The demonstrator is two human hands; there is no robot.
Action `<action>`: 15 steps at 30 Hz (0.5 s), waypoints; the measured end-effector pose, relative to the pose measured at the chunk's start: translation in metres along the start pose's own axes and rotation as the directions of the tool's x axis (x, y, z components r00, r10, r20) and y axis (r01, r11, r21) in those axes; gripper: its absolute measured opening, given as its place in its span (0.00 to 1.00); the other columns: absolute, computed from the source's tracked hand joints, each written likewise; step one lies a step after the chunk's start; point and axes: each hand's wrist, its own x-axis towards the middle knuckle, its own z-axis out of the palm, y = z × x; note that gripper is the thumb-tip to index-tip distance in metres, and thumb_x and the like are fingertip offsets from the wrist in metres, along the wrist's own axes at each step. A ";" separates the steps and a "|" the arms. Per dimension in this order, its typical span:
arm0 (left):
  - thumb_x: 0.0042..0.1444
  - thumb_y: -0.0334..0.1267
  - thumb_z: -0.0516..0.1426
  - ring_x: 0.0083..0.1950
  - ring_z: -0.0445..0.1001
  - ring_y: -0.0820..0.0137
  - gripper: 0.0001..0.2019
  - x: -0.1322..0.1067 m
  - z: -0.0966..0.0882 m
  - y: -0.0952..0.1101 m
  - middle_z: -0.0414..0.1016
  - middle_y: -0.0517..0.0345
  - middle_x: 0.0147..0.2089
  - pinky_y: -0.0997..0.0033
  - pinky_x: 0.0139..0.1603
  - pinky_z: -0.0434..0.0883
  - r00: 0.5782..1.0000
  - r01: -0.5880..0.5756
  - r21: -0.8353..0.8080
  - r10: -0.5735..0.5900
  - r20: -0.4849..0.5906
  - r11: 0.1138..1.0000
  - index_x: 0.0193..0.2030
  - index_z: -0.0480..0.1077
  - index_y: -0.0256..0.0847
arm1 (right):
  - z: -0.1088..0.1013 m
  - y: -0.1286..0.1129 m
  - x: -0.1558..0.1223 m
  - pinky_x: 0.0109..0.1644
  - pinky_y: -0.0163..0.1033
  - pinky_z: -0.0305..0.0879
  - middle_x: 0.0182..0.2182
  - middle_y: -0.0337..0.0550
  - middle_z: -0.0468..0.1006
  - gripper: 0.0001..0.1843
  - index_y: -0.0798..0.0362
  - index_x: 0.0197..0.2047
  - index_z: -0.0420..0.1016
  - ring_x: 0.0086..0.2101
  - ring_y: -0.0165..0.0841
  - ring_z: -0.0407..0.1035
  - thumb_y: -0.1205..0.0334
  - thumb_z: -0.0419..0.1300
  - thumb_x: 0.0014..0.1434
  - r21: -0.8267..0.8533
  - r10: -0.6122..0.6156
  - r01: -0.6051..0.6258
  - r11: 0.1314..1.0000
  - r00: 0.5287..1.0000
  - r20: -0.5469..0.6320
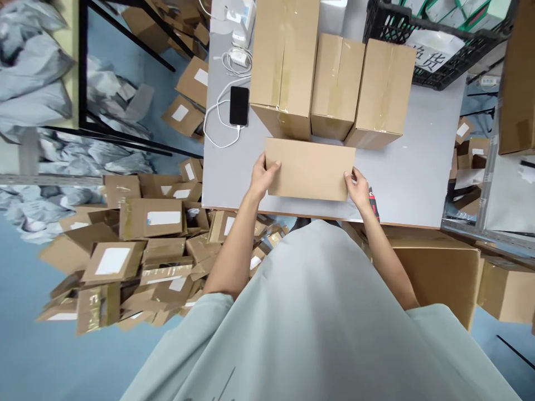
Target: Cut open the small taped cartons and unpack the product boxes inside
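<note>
My left hand point(264, 177) and my right hand point(358, 188) hold the brown cardboard point(310, 170) between them, one at each end. A red and black tool point(373, 205) lies just beside my right hand. Past my hands are three taped boxes point(336, 83). Farther past my right hand is a black crate point(389, 25).

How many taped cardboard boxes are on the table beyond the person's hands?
3: the large left box, the middle box and the right box, side by side. Others could be hidden behind them.
</note>
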 end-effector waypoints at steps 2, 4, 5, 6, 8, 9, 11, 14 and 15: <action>0.57 0.60 0.73 0.73 0.77 0.49 0.37 -0.012 -0.003 -0.008 0.78 0.40 0.72 0.47 0.79 0.71 0.994 0.073 -0.010 -0.073 -0.077 0.997 0.67 0.76 0.42 | 0.001 0.011 -0.006 0.71 0.58 0.74 0.69 0.58 0.80 0.47 0.51 0.72 0.77 0.63 0.52 0.79 0.23 0.58 0.67 0.082 0.024 -0.025 0.996 1.000 0.019; 0.57 0.63 0.72 0.75 0.75 0.50 0.37 -0.031 -0.003 -0.016 0.77 0.37 0.73 0.48 0.80 0.69 0.974 0.168 -0.023 -0.170 -0.153 0.985 0.65 0.76 0.40 | 0.003 0.021 -0.018 0.73 0.59 0.73 0.71 0.59 0.78 0.50 0.53 0.73 0.76 0.65 0.53 0.77 0.22 0.60 0.66 0.149 0.043 -0.053 0.987 0.997 0.071; 0.58 0.65 0.71 0.75 0.75 0.50 0.37 -0.042 -0.002 -0.019 0.78 0.37 0.72 0.47 0.79 0.69 0.964 0.208 -0.027 -0.210 -0.164 0.978 0.64 0.77 0.40 | 0.004 0.025 -0.024 0.74 0.60 0.73 0.72 0.59 0.77 0.51 0.53 0.75 0.75 0.66 0.53 0.77 0.22 0.61 0.65 0.178 0.045 -0.063 0.982 0.994 0.102; 0.58 0.66 0.70 0.74 0.76 0.50 0.37 -0.053 0.000 -0.020 0.79 0.38 0.70 0.46 0.79 0.70 0.959 0.233 -0.027 -0.234 -0.159 0.972 0.63 0.77 0.41 | 0.006 0.029 -0.030 0.74 0.60 0.73 0.72 0.58 0.76 0.52 0.53 0.76 0.74 0.67 0.53 0.76 0.22 0.62 0.65 0.200 0.044 -0.069 0.977 0.991 0.129; 0.59 0.69 0.69 0.71 0.78 0.50 0.36 -0.072 0.006 -0.021 0.82 0.41 0.67 0.45 0.77 0.72 0.961 0.240 -0.021 -0.241 -0.138 0.971 0.63 0.78 0.43 | 0.007 0.034 -0.038 0.73 0.61 0.73 0.74 0.56 0.75 0.53 0.52 0.79 0.71 0.68 0.53 0.74 0.23 0.64 0.64 0.219 0.044 -0.077 0.973 0.987 0.152; 0.60 0.69 0.68 0.71 0.78 0.51 0.36 -0.080 0.009 -0.020 0.82 0.43 0.67 0.46 0.76 0.73 0.962 0.231 -0.018 -0.231 -0.143 0.973 0.62 0.78 0.43 | 0.006 0.036 -0.041 0.73 0.62 0.74 0.74 0.55 0.75 0.53 0.50 0.79 0.70 0.69 0.53 0.73 0.23 0.64 0.64 0.215 0.045 -0.078 0.973 0.987 0.152; 0.62 0.71 0.66 0.73 0.77 0.51 0.34 -0.093 0.014 -0.016 0.82 0.45 0.68 0.48 0.77 0.72 0.962 0.213 -0.016 -0.213 -0.172 0.977 0.61 0.79 0.44 | 0.002 0.039 -0.042 0.74 0.61 0.73 0.74 0.51 0.75 0.51 0.47 0.80 0.69 0.70 0.51 0.72 0.25 0.65 0.65 0.206 0.034 -0.065 0.976 0.988 0.154; 0.63 0.71 0.65 0.76 0.74 0.51 0.33 -0.108 0.019 -0.012 0.80 0.47 0.70 0.51 0.78 0.70 0.962 0.178 -0.036 -0.182 -0.202 0.983 0.60 0.80 0.46 | -0.008 0.040 -0.043 0.77 0.60 0.69 0.75 0.49 0.74 0.48 0.46 0.80 0.70 0.72 0.49 0.70 0.28 0.65 0.67 0.208 -0.001 -0.029 0.978 0.990 0.143; 0.63 0.71 0.65 0.77 0.73 0.51 0.32 -0.112 0.020 -0.011 0.80 0.47 0.70 0.51 0.79 0.70 0.962 0.163 -0.047 -0.170 -0.212 0.985 0.60 0.80 0.47 | -0.011 0.039 -0.045 0.79 0.61 0.67 0.75 0.49 0.74 0.47 0.46 0.80 0.70 0.73 0.49 0.70 0.28 0.65 0.67 0.212 -0.010 -0.019 0.977 0.991 0.132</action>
